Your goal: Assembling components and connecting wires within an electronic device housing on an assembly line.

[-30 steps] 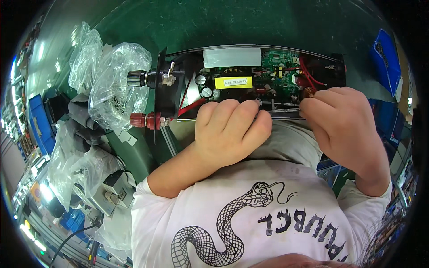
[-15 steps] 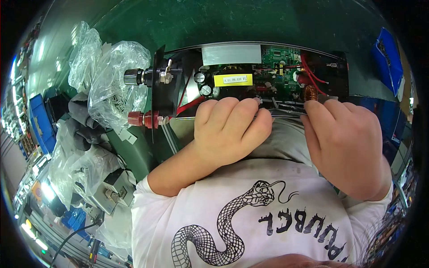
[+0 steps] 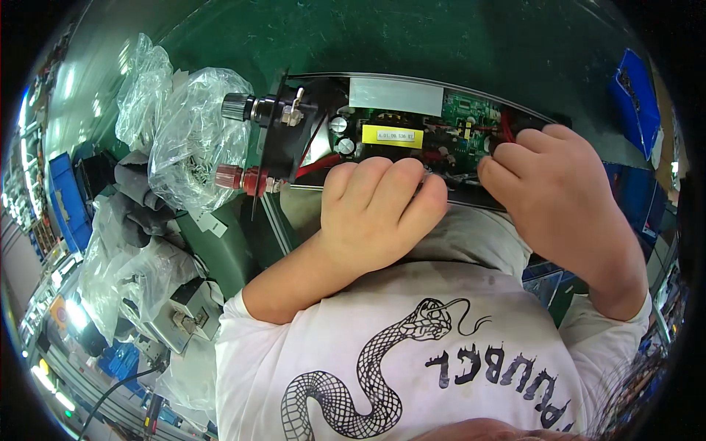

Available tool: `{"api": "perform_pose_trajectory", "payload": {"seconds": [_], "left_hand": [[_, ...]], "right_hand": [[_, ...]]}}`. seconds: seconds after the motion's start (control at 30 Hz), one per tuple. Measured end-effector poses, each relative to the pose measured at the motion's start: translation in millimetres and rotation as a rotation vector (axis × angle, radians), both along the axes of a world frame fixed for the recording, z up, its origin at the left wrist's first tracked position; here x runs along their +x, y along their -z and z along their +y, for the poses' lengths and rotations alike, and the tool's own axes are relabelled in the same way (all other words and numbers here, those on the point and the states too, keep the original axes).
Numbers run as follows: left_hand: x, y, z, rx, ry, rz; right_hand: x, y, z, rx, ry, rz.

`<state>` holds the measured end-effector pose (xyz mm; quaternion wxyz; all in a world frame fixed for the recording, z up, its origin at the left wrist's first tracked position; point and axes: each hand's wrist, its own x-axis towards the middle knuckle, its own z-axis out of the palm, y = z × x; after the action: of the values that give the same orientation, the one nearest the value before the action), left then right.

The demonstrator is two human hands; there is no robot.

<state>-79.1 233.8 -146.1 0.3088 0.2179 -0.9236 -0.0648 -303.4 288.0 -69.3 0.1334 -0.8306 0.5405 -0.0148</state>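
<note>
An opened electronic power unit lies before me, its black metal case [image 3: 471,197] tilted slightly down toward the right. Inside sit a green circuit board [image 3: 460,106], a yellow-wrapped transformer [image 3: 392,137] and round capacitors [image 3: 345,146]. On the black end panel [image 3: 273,143] at the left are a black terminal post [image 3: 238,107] and a red one [image 3: 239,177]. My left hand [image 3: 379,213] is closed, its fingers curled over the case's near edge. Closed fingers of my right hand [image 3: 559,195] reach over the right end of the board; what they pinch is hidden beneath them.
Clear plastic bags [image 3: 198,140] of small metal parts lie left of the unit, beside dark grey cloth-like pieces [image 3: 140,184]. A blue bin [image 3: 636,103] stands at the far right, another blue bin [image 3: 70,202] at the left. The green worktop [image 3: 441,37] stretches beyond.
The unit has shifted a little right and turned, its right end dropping nearer me. My right hand has moved away from me over its right end, covering the copper coil. My left hand stays nearly still.
</note>
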Motion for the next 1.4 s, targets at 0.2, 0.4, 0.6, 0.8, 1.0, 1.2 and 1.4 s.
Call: {"api": "perform_pose_trajectory", "payload": {"seconds": [0.2,0.4,0.6,0.8,1.0,1.2,1.4], "left_hand": [[3.3,0.9,-0.7,-0.007,0.006,0.011],[3.9,1.9,-0.5,0.002,0.022,0.004],[5.3,3.1,-0.5,-0.009,0.025,0.005],[4.1,2.2,0.2,-0.015,0.019,0.000],[3.6,3.6,-0.3,-0.007,0.025,0.013],[3.2,1.2,-0.3,0.001,0.024,0.000],[3.0,2.4,-1.1,-0.005,0.043,0.003]], "right_hand": [[-11.0,6.6,-13.8,-0.042,-0.145,-0.071],[-12.0,10.3,-13.4,-0.068,-0.122,-0.081],[-12.5,9.7,-16.9,-0.038,-0.149,-0.150],[-17.7,9.6,-17.2,-0.031,-0.154,-0.171],[-14.4,1.9,-9.5,-0.055,-0.113,-0.124],[-3.3,-12.9,1.0,-0.057,-0.011,0.040],[13.6,-8.9,14.6,0.022,0.047,0.105]]}}
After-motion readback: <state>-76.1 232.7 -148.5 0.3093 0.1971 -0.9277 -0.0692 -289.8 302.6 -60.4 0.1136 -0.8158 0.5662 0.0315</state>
